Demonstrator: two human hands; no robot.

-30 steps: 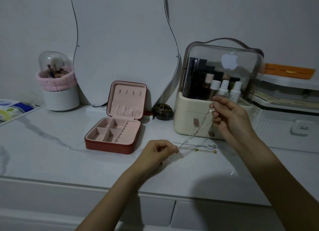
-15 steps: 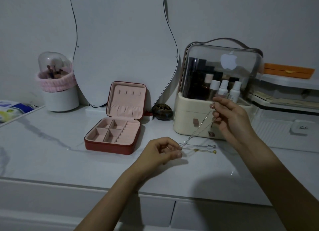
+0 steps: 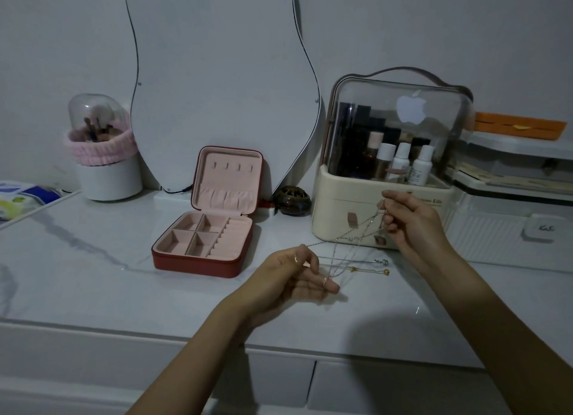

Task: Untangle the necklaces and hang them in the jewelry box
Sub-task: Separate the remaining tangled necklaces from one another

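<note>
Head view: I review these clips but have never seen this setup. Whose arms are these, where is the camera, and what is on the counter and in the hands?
No machine here: a person wears the camera on the head, looking down at their own arms. The right hand pinches thin silver necklaces and holds them up; the chains run down to the left hand, draped over its extended fingers. More chain ends lie on the marble counter. A red jewelry box stands open with nothing hung inside. Behind are a mirror, a cosmetics case and a brush holder.
</note>
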